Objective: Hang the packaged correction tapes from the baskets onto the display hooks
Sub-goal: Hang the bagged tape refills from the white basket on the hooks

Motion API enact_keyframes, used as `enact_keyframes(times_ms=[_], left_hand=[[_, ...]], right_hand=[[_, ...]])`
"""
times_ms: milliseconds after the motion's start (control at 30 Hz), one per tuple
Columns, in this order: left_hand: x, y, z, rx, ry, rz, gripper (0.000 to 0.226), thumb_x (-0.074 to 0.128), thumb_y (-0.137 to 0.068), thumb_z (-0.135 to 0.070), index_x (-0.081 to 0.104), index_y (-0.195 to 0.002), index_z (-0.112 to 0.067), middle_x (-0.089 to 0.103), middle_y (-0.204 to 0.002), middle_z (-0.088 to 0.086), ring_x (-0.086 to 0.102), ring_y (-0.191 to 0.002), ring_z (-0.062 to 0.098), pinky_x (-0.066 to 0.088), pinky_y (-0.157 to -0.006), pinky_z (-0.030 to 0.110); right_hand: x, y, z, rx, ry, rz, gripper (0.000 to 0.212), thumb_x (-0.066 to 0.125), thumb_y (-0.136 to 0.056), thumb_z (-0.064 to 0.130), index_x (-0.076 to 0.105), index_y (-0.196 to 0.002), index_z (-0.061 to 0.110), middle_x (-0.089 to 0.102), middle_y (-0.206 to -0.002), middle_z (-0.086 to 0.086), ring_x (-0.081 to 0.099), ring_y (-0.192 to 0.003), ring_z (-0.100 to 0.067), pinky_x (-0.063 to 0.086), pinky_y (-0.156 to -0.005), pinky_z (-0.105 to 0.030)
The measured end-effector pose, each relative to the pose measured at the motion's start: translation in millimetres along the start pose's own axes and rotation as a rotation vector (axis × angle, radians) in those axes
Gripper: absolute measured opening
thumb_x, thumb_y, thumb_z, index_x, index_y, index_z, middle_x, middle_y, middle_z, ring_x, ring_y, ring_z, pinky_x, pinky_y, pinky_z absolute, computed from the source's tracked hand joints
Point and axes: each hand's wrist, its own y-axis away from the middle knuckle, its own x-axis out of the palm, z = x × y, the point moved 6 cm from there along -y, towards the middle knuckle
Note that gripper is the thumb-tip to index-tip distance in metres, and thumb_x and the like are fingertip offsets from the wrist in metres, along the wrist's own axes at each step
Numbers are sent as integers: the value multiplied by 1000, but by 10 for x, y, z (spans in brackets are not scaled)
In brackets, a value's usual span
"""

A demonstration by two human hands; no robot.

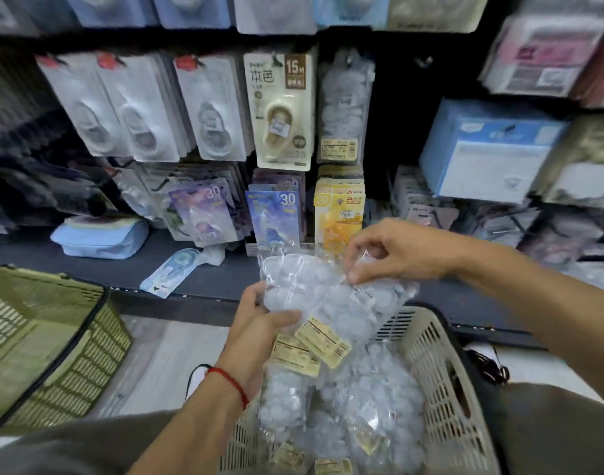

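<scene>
Between my two hands, above the white basket (430, 341), I hold a clear pack (314, 286) of pale blue correction tapes. My left hand (256, 323) grips its lower left edge, thumb laid across the front, just above two yellow labels (322, 341) at the pack's lower end. My right hand (393, 250) pinches the upper right corner of the plastic between thumb and fingers. A red string (230, 382) circles my left wrist.

Below my hands the basket is heaped with more packs (345, 416) of the same kind, some with yellow labels showing. To the left of my left hand stands a green basket (53, 351) on the floor.

Beyond my hands runs a dark shelf (197, 279); on it, up and left of my left hand, lies a loose blue tape card (172, 272) and farther left a blue pouch (101, 236). Above my right hand the display holds a yellow card (340, 207), a blue card marked 30 (273, 217) beside it, and higher, a cream card marked 15M (281, 111) with a hung pack (345, 108) like mine just to its right.
</scene>
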Motion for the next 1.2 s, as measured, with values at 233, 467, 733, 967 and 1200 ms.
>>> enact_keyframes(times_ms=[233,467,733,967,1200], left_hand=[[235,221,-608,-10,61,148,97,87,-65,-13,43,-152,-18,68,-132,15,75,-89,33,61,-79,49],[499,130,-1256,113,-17,172,100,93,-63,-20,44,-149,-9,76,-120,18,75,-99,40,63,-85,53],[680,-206,-1571,255,125,21,93,89,-62,-21,44,-143,-23,72,-122,11,75,-77,27,60,-82,65],[679,-447,-1595,249,366,23,70,83,-77,-19,47,-137,-24,78,-113,10,76,-96,37,60,-82,65],[357,-400,-1760,697,-21,-292,57,86,-84,-24,48,-127,-26,60,-114,-10,60,-84,-4,55,-95,42]], right_hand=[[-299,166,308,28,-72,-501,42,91,-76,44,69,-107,28,58,-84,10,47,-67,-3,40,-66,-20],[-560,26,295,36,-253,-912,39,85,-82,48,62,-110,36,58,-107,18,55,-82,10,44,-74,-8],[-97,-81,-30,171,-874,-685,23,72,-95,48,76,-106,27,81,-103,2,78,-92,-14,65,-77,-39],[-333,-145,-13,62,-845,-874,11,66,-103,30,71,-107,21,82,-99,1,79,-93,-16,60,-75,-32],[-695,-250,-18,37,-656,-1021,23,62,-105,38,66,-97,17,69,-96,-25,66,-81,-34,54,-77,-49]])
